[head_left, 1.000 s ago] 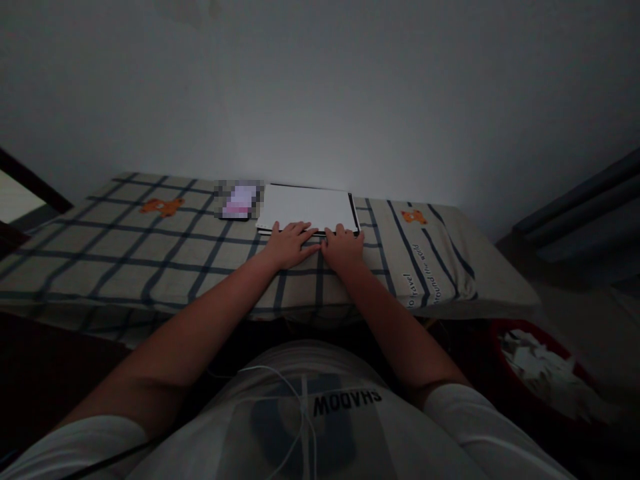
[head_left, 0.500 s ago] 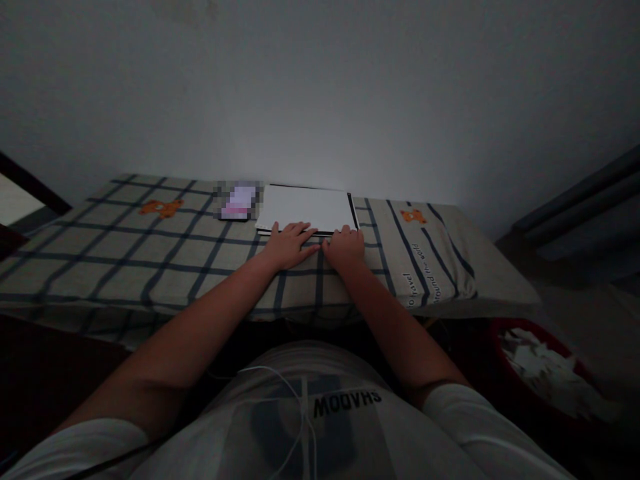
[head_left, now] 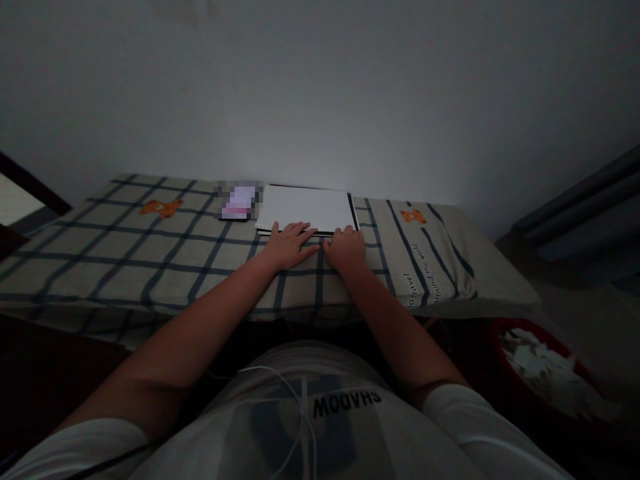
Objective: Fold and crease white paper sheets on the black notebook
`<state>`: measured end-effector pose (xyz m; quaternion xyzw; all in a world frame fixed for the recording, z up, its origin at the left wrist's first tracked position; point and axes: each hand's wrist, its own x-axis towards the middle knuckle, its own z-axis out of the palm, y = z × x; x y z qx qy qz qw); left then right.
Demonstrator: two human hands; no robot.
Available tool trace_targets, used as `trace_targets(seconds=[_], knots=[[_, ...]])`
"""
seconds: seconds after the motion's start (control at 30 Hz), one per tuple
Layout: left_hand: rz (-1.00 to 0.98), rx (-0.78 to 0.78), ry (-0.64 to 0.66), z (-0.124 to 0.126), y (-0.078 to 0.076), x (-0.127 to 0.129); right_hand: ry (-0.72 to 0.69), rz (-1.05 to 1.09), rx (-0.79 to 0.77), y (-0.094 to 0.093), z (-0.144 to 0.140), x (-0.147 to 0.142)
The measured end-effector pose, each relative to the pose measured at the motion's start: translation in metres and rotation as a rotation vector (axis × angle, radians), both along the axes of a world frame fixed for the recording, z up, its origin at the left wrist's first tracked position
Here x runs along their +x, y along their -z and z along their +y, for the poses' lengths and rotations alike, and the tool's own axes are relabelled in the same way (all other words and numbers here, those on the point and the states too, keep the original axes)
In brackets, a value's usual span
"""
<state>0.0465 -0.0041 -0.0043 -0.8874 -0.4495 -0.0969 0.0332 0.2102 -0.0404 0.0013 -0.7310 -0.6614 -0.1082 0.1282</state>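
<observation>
White paper (head_left: 307, 208) lies flat on the checked cloth (head_left: 195, 283) that covers the bench, close to the wall (head_left: 320, 100), with a black layer (head_left: 355, 212) showing along its right side and part of its near edge. Both hands are at that near edge. Over the last second the change is small and all on one side: the fingers of the right hand (head_left: 345, 248), which reached out a little further onto the edge, have drawn in and now curl at the near right corner. Whether they pinch a layer there or merely press on it, I cannot tell. By contrast, the left hand (head_left: 287, 247) has stayed put, open and palm down, its fingers spread over the near edge and its thumb pointing towards the other hand without gripping anything. Nor has the paper visibly shifted. That suggests, as a judgement, that the left hand is steadying the stack while the right works at its corner, with nothing lifted or turned so far. A phone (head_left: 239, 200), partly blurred out, rests just beside the paper's left edge, untouched.
</observation>
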Motion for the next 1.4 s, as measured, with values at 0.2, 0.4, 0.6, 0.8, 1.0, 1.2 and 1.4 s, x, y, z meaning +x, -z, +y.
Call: trace_targets(seconds=[0.2,0.4,0.6,0.8,1.0,1.2,1.4], knots=[[0.000,0.028,0.008,0.0001,0.0018,-0.0007,-0.113,-0.046,0.083,-0.0014,-0.0011,0.0033],[0.020,0.024,-0.008,-0.0011,0.0010,0.0003,-0.309,-0.087,-0.016,-0.0021,0.0004,0.0010],[0.008,0.024,-0.004,-0.0022,-0.0003,0.0004,-0.192,-0.090,-0.021,-0.0019,-0.0010,-0.0016],[0.010,0.013,-0.009,-0.0009,0.0008,0.0001,-0.085,-0.057,-0.017,-0.0033,0.0004,-0.0008],[-0.002,0.023,0.009,-0.0004,0.0012,-0.0010,-0.037,0.003,0.000,-0.0022,0.0014,0.0015],[0.015,0.035,0.065,-0.0002,0.0020,-0.0017,-0.230,0.015,0.047,-0.0037,0.0040,0.0069],[0.032,0.056,0.146,0.0043,0.0035,-0.0024,-0.456,0.025,-0.031,-0.0026,0.0085,0.0059]])
